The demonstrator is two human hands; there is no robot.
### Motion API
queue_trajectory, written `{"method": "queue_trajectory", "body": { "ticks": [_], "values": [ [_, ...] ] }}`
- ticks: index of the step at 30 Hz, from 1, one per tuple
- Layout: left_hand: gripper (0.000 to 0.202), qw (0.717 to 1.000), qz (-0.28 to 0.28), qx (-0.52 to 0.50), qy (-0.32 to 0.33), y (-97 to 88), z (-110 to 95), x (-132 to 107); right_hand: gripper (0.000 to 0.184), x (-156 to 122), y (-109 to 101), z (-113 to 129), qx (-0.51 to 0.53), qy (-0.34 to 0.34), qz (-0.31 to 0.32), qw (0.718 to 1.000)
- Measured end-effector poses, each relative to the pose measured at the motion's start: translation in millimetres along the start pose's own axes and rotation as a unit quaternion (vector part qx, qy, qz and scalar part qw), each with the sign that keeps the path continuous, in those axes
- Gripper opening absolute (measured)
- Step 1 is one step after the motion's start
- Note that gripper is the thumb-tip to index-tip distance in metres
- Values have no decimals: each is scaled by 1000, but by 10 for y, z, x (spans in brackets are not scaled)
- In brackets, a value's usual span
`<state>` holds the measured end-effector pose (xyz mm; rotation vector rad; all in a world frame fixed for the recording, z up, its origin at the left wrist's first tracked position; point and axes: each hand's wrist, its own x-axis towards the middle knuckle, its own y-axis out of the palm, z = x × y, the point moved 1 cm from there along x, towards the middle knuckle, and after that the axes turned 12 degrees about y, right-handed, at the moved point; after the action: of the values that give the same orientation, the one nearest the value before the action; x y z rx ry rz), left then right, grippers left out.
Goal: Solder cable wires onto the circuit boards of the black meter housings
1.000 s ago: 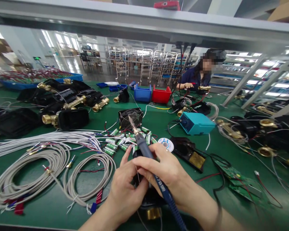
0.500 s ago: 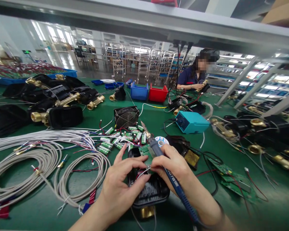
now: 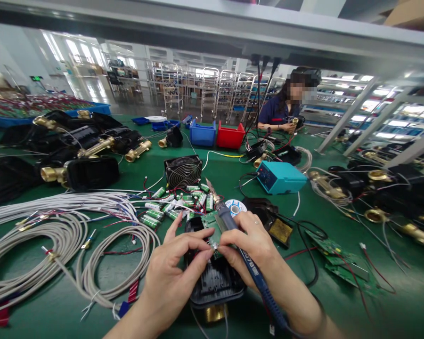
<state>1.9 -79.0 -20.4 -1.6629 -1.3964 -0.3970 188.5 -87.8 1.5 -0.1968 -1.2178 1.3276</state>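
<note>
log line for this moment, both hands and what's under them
left hand: fingertips on circuit board | right hand: grips soldering iron, tip pointing away | under hands: black housing with brass fitting

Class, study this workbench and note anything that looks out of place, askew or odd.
The soldering iron in the right hand points its tip away, past the green circuit board, while the left hand touches it. Small green cylinders lie scattered before the fan.
</note>
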Motion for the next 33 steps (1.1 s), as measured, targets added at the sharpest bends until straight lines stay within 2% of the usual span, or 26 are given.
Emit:
{"method": "queue_trajectory", "body": {
  "ticks": [6, 9, 11, 14, 17, 21, 24, 26, 29, 33],
  "values": [
    [13, 1000, -14, 5, 5, 25, 12, -20, 12, 16, -52, 93, -18, 7, 12, 1000],
    [12, 1000, -4, 11, 10, 23, 18, -27, 11, 18, -123, 71, -32, 7, -28, 999],
    [13, 1000, 4, 9, 19, 12, 18, -26, 10, 3, -160, 2, 8, 25, -56, 998],
    [13, 999, 15, 11, 37, -5, 18, -23, 9, -40, -159, -117, 127, 67, -98, 985],
    [13, 998, 17, 20, 53, -14, 23, -25, 22, -68, -119, -176, 242, 119, -180, 946],
    [15, 997, 10, 31, 67, -22, 27, -25, 20, -34, -121, -174, 375, 166, -307, 859],
    [15, 997, 11, 29, 72, -29, 21, -17, 23, -5, -175, -181, 405, 202, -398, 798],
    [15, 997, 11, 27, 73, -36, 16, -13, 28, -3, -203, -194, 412, 237, -432, 766],
    [16, 997, 12, 24, 72, -47, 18, -19, 31, -14, -205, -202, 429, 266, -427, 750],
    [16, 997, 11, 20, 71, -53, 43, -45, 32, -38, -151, -178, 450, 268, -372, 766]
  ]
}}
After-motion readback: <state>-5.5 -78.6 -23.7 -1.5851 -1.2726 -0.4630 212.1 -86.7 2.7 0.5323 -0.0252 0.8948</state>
